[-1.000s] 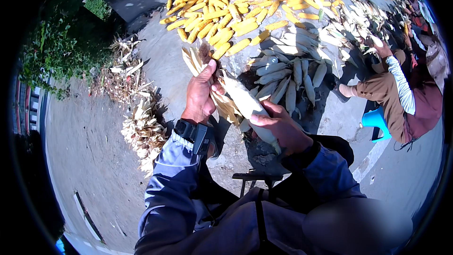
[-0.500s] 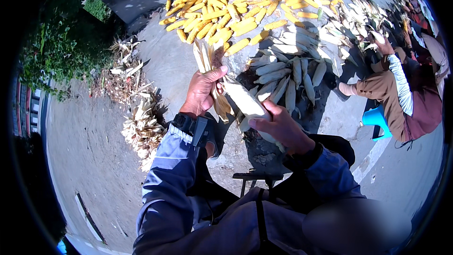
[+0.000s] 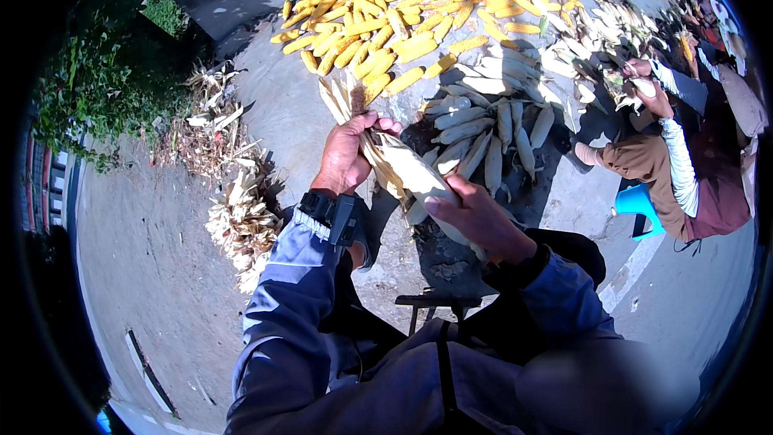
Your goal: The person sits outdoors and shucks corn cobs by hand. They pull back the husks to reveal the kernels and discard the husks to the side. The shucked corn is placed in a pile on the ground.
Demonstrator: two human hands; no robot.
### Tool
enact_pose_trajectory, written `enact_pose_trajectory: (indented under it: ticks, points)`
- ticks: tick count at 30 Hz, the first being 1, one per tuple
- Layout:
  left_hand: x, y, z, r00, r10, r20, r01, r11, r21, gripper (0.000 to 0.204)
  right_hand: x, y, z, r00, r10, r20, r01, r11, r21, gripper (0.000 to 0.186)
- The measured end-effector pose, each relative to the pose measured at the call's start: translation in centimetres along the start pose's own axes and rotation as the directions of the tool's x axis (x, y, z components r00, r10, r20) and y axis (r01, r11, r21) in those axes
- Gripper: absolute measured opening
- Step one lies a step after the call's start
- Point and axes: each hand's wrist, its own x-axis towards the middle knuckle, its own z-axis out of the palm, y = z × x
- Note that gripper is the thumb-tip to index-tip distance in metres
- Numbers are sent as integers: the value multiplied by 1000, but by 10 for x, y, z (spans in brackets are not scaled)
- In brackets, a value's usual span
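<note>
Cream tapered corn ear [image 3: 422, 176] sits at centre, clamped and partly hidden by the right grip [image 3: 489, 223]; the left grip [image 3: 346, 155] clasps tan leaves [image 3: 387, 177]. Whitish unpeeled ears [image 3: 465, 129] lie at two o'clock, bare yellow cobs [image 3: 416, 49] at twelve, crumpled pale husks [image 3: 239, 221] at nine.

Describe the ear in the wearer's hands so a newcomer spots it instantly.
Start at the yellow cobs up top, then drop to the pale ears piled below. Just lower left, the ear slants between the wearer's left hand and right hand. Unlike the pile, it is hand-held, with loose husk strips at its upper end.
</note>
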Motion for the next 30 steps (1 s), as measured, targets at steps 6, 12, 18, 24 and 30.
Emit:
enact_pose_trajectory:
  ticks: [6, 12, 18, 24, 30]
  points:
    - [5, -3, -2, 1000, 13, -25, -14, 999, -47, 16, 1, 8, 5, 996, 65, 63, -76, 975, 210, 41]
    - [9, -5, -9, 996, 47, -76, -48, 999, -13, 16, -3, -12, 3, 973, 150, 175, -218, 849, 481, 42]
    - [12, -4, -14, 985, 64, -158, -68, 997, -23, 14, 0, -16, 2, 975, 154, 159, -198, 929, 312, 43]
    - [18, -8, -16, 952, 93, -290, -98, 995, -3, 12, 9, 18, 28, 996, -88, -26, 90, 991, 97, 41]
    - [24, -9, -19, 954, 84, -288, -94, 995, -20, 10, 7, 10, 25, 989, -133, -66, 134, 991, 0, 42]
